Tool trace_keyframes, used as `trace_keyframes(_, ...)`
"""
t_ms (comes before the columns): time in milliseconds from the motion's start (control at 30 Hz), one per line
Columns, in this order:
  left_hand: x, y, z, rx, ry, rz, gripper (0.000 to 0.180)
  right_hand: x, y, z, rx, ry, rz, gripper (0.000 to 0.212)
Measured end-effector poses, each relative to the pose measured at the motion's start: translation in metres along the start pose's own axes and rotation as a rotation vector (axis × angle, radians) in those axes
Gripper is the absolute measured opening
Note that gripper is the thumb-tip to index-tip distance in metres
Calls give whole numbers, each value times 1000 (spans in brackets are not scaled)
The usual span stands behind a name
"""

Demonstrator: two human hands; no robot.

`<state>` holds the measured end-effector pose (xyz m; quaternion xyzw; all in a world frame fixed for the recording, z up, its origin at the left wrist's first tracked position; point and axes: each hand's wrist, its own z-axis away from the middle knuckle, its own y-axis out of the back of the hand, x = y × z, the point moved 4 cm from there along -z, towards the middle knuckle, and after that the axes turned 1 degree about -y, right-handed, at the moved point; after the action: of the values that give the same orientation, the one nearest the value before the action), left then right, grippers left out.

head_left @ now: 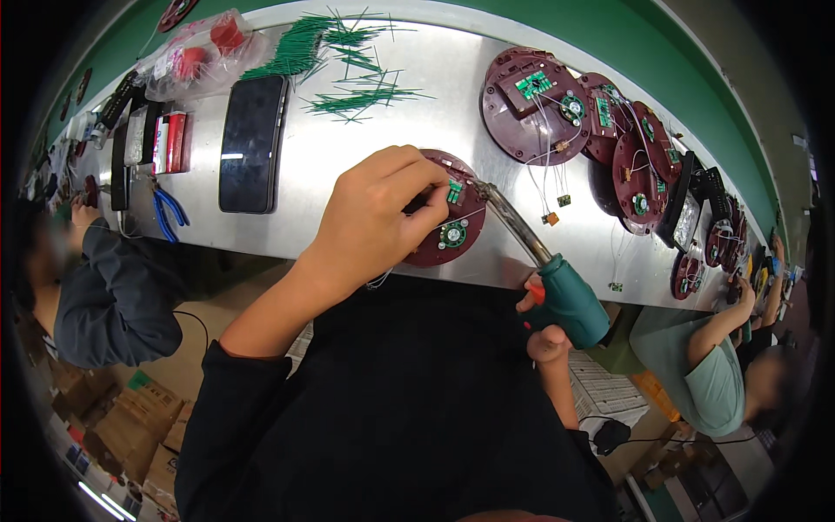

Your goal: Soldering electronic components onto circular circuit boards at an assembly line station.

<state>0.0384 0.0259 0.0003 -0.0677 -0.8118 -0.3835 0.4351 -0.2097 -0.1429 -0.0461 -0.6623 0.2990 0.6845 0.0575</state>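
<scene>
A round maroon plastic housing (444,248) lies at the table's front edge, with a small green circuit board (454,192) and a round green-rimmed part (452,234) on it. Over its left side is my left hand (370,213), thumb and forefinger pinched together close to the board. Whatever sits between those fingertips is hidden. My right hand (546,343) grips a green soldering gun (574,300) with a red trigger. The gun's long metal barrel points up and left, its tip at the housing's right edge, near the board. Thin pale wires cross the housing.
More maroon housings (532,130) with wires and boards are at right. Green wire pieces (361,100) are strewn at the back. To the left lie a black phone (252,143), blue-handled pliers (168,211) and a plastic bag (204,56). People sit at both sides.
</scene>
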Motion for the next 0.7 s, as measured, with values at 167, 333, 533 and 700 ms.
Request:
trace_keyframes(167,2,-4,-6,-85,20,8,11,-3,-2,-6,212,-185,-157,114)
trace_keyframes(333,5,-15,-10,-116,-17,61,13,-3,0,-9,323,-178,-246,114)
trace_keyframes(533,15,-21,-11,-202,-111,170,18,4,4,-11,285,-29,-362,102)
trace_keyframes(700,14,-26,-27,-360,-247,201,19,7,8,-14,210,89,-612,96)
